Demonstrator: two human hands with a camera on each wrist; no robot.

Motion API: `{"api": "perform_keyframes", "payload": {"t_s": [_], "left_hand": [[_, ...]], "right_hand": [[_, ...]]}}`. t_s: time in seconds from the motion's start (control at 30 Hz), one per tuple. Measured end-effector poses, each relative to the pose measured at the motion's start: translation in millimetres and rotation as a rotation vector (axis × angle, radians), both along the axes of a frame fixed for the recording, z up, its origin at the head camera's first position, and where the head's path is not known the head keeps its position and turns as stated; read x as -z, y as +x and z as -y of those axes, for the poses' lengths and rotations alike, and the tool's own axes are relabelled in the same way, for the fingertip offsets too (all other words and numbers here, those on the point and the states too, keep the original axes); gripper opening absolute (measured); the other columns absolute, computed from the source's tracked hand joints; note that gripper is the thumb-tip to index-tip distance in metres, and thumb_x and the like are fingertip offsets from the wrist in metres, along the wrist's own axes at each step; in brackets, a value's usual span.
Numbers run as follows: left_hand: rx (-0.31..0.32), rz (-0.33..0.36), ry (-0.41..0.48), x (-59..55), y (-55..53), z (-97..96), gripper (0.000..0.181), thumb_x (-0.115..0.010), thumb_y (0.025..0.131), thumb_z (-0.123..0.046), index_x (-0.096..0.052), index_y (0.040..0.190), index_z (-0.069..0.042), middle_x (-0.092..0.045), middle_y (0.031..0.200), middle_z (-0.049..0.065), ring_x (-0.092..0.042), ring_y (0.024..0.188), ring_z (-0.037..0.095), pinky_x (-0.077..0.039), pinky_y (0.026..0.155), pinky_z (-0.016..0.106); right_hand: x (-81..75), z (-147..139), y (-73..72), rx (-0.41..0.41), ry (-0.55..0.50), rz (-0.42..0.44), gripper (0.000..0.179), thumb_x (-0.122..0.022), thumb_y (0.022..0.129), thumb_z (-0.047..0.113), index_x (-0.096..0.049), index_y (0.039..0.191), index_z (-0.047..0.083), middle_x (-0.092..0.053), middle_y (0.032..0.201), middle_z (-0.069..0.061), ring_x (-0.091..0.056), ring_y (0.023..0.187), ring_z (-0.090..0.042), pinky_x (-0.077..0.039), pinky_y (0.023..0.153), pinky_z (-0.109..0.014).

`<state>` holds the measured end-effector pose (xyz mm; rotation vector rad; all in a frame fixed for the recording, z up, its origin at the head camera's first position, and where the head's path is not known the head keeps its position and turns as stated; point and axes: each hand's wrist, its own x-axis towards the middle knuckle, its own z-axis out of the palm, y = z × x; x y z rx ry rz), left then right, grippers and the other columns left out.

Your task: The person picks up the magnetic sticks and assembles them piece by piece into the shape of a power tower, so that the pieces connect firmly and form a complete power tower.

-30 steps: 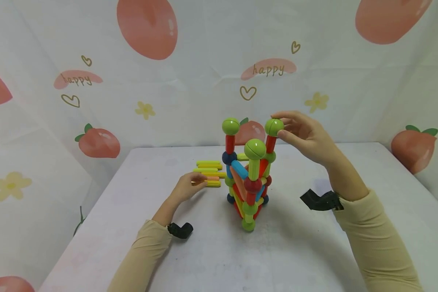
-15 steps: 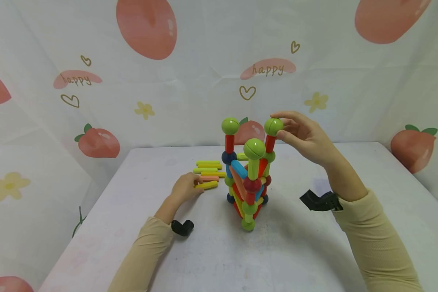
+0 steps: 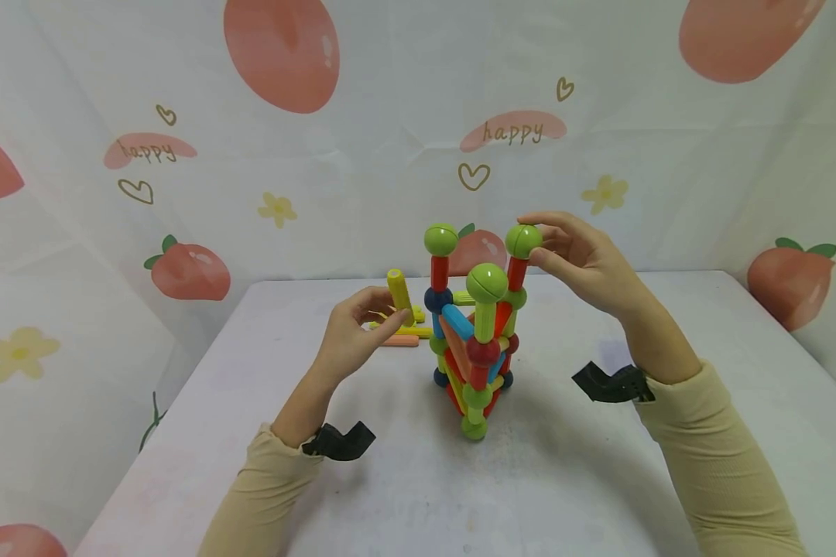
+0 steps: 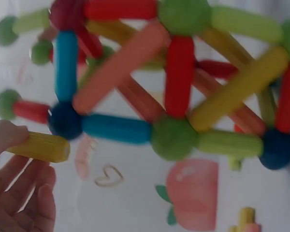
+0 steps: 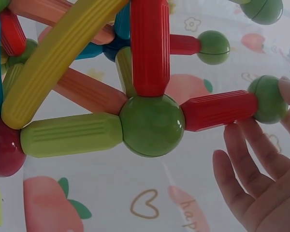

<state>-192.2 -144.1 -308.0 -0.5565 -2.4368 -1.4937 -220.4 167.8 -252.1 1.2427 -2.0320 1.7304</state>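
Note:
A tower of colored rods and balls point(image 3: 483, 353) stands upright on the table, with three uprights at its top, each capped by a green ball. My left hand point(image 3: 351, 333) pinches a yellow rod point(image 3: 400, 297) between thumb and fingers, raised left of the tower. In the left wrist view that yellow rod point(image 4: 43, 147) points toward the tower, its end close to a dark blue ball point(image 4: 65, 120). My right hand point(image 3: 585, 259) holds the right rear green ball point(image 3: 523, 241) between thumb and fingers. Under that ball, a red rod point(image 5: 221, 110) joins a lower green ball point(image 5: 152, 125).
Behind my left hand lie several loose rods, among them a yellow rod point(image 3: 415, 333) and an orange rod point(image 3: 399, 340). A light green rod point(image 3: 464, 299) shows behind the tower. A printed cloth point(image 3: 362, 139) hangs along the table's back edge.
My left hand has picked up the nearest yellow rod from the table, raised it and tilted it nearly upright. The right hand stays at the green ball, and the tower has not moved.

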Motion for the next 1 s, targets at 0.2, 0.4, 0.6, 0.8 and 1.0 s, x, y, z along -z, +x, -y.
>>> {"api": "perform_keyframes", "payload": {"t_s": [0.2,0.4,0.6,0.8,1.0], "left_hand": [[0.052,-0.105,0.153,-17.8,17.5,-19.3,0.025,-0.067,0.083,-0.003,-0.061,0.107,0.001,-0.065,0.099,0.017,-0.061,0.083,0.006,-0.052,0.078,0.018],[0.093,-0.145,0.191,-20.4,21.6,-37.1,0.026,-0.068,0.083,-0.005,-0.062,0.108,0.001,-0.065,0.100,0.016,-0.061,0.079,0.006,-0.055,0.075,0.023],[0.062,-0.223,0.164,-13.5,16.5,-42.2,0.026,-0.069,0.082,-0.004,-0.062,0.107,0.000,-0.066,0.098,0.014,-0.062,0.077,0.012,-0.054,0.078,0.024],[0.081,-0.301,0.126,-9.7,13.4,-42.2,0.029,-0.069,0.081,-0.003,-0.063,0.110,-0.001,-0.066,0.104,0.013,-0.063,0.077,0.017,-0.054,0.073,0.022],[0.104,-0.336,0.124,-9.4,11.3,-44.8,0.029,-0.068,0.082,-0.001,-0.064,0.110,0.000,-0.065,0.104,0.014,-0.063,0.076,0.018,-0.055,0.071,0.020]], "right_hand": [[0.2,1,-0.3,0.005,0.001,0.001,0.038,-0.051,0.089,-0.008,-0.051,0.127,0.000,-0.063,0.099,0.001,-0.064,0.092,-0.010,-0.054,0.083,-0.020],[0.5,0,1.0,0.007,-0.002,0.009,0.038,-0.050,0.090,-0.008,-0.050,0.127,0.000,-0.062,0.098,0.001,-0.064,0.092,-0.009,-0.054,0.082,-0.019],[1.6,1,0.9,0.005,0.000,0.011,0.039,-0.051,0.090,-0.008,-0.050,0.128,0.000,-0.062,0.098,0.001,-0.063,0.092,-0.010,-0.054,0.083,-0.020],[1.3,1,-0.2,0.004,0.008,0.003,0.039,-0.051,0.090,-0.007,-0.050,0.128,0.002,-0.062,0.099,0.002,-0.063,0.092,-0.010,-0.053,0.083,-0.019],[1.5,0,-0.3,0.006,0.013,-0.005,0.038,-0.050,0.091,-0.006,-0.047,0.129,-0.003,-0.063,0.099,0.002,-0.063,0.092,-0.010,-0.053,0.083,-0.019]]}}
